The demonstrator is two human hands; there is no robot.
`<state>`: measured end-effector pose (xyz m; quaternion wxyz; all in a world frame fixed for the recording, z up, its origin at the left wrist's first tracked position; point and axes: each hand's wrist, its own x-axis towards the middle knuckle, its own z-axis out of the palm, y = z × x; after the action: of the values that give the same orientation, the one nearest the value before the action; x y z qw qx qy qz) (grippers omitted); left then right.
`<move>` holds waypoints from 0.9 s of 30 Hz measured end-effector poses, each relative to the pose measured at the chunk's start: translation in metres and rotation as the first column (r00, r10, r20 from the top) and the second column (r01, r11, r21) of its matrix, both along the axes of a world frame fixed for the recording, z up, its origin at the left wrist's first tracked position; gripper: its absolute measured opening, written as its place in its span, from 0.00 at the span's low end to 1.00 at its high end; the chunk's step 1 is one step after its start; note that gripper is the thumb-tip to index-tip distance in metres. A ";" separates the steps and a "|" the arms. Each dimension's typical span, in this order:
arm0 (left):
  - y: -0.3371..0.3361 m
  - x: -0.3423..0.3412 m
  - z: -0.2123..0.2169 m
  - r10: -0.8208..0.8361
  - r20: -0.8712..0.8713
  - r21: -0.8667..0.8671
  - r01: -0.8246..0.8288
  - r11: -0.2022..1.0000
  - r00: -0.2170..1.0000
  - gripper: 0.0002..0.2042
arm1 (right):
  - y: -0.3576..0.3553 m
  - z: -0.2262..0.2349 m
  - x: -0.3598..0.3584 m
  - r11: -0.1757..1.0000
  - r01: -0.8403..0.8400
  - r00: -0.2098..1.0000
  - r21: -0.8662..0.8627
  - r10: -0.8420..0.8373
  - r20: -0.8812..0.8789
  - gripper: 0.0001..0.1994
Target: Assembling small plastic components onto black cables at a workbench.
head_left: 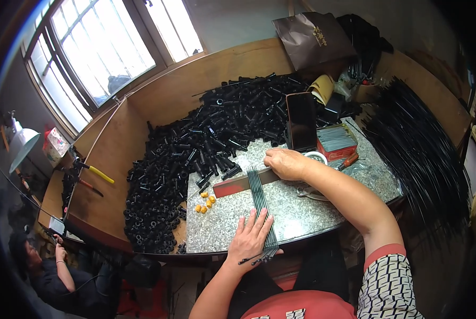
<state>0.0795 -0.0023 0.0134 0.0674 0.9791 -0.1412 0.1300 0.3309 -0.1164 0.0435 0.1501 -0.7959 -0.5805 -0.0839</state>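
A row of thin dark rods [260, 199] lies side by side on a speckled stone slab [312, 204], running from the slab's middle to its near edge. My left hand [250, 237] lies flat on the near ends of the rods, fingers spread. My right hand [286, 162] presses down on a flat red-and-grey bar [237, 184] laid across the far ends of the rods. Several small orange caps [205, 204] sit on the slab left of the rods.
A big heap of black plastic tubes [195, 149] fills the wooden bench behind and left. A dark phone [300, 121] stands propped behind the slab, beside a red box [335, 142]. Long black rods [418, 149] pile at right. Another person [52, 266] sits at lower left.
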 end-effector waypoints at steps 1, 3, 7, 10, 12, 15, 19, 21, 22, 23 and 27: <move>0.000 0.000 0.000 0.002 0.006 -0.003 -0.001 1.000 1.000 0.44 | 0.000 0.002 -0.001 1.000 -0.005 1.000 0.003 0.005 -0.015 0.06; -0.001 0.000 0.000 0.000 0.010 -0.009 0.000 1.000 1.000 0.44 | -0.001 0.003 -0.001 1.000 -0.007 1.000 0.006 0.007 -0.027 0.06; -0.002 0.000 0.000 0.007 0.011 -0.011 -0.007 1.000 1.000 0.44 | 0.007 -0.003 -0.003 0.995 -0.051 0.999 0.081 0.052 -0.010 0.06; 0.000 -0.001 0.000 -0.010 0.027 0.013 0.010 1.000 1.000 0.41 | 0.013 -0.007 -0.006 0.994 -0.071 0.997 0.079 0.074 -0.029 0.07; -0.001 -0.001 0.004 -0.008 0.019 -0.003 0.008 1.000 1.000 0.41 | 0.007 -0.006 -0.008 0.986 -0.072 0.996 0.151 0.062 0.069 0.09; 0.003 -0.002 0.002 -0.001 0.009 0.010 0.001 1.000 1.000 0.42 | -0.019 0.013 0.001 0.976 0.019 0.990 0.216 -0.049 0.134 0.10; 0.007 -0.005 -0.001 0.010 -0.015 0.017 -0.010 1.000 1.000 0.45 | -0.076 0.035 0.033 0.935 0.274 0.935 0.224 -0.314 0.166 0.04; 0.006 -0.004 -0.003 0.003 -0.002 -0.003 -0.003 1.000 1.000 0.45 | -0.103 0.043 0.041 0.859 0.508 0.842 0.061 -0.510 0.177 0.05; 0.004 -0.002 -0.003 -0.015 0.039 0.013 0.015 1.000 0.999 0.41 | -0.123 0.044 0.051 0.823 0.567 0.809 -0.025 -0.551 0.206 0.05; 0.005 -0.002 -0.003 -0.023 0.077 0.034 0.020 0.999 0.997 0.39 | -0.134 0.042 0.057 0.792 0.600 0.794 -0.114 -0.571 0.211 0.06; 0.005 -0.004 -0.002 -0.011 0.078 0.026 0.009 1.000 0.997 0.40 | -0.150 0.026 0.066 0.674 0.678 0.734 -0.294 -0.642 0.223 0.07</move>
<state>0.0752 0.0025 0.0118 0.0497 0.9734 -0.1502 0.1658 0.3969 -0.2660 0.0696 -0.0663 -0.9596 -0.2655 -0.0662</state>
